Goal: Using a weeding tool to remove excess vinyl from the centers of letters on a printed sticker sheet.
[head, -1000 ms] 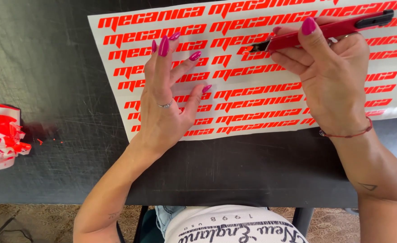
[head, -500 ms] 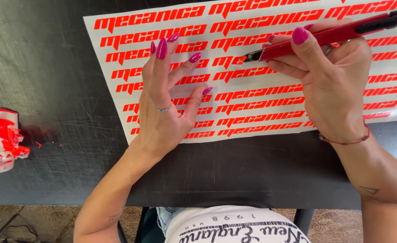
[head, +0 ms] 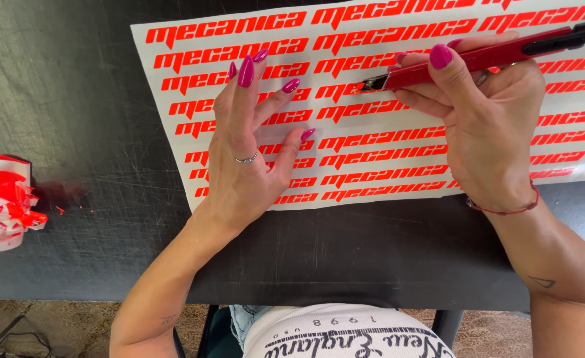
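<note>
On the black table (head: pixel 74 99), the left hand (head: pixel 246 159) lies flat, fingers spread, pinning the white sheet of orange lettering (head: pixel 385 126) while the right hand (head: pixel 484 119) grips a red utility knife (head: pixel 478 56), blade tip on it.

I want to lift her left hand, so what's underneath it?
The left hand lies flat on the white sticker sheet with rows of orange lettering, which rests on the black table. The lettering directly beneath the palm is covered.

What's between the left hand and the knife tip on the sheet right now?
In the head view, only bare sticker sheet with rows of orange lettering lies between the left hand and the tip of the red knife held by the right hand.
</note>
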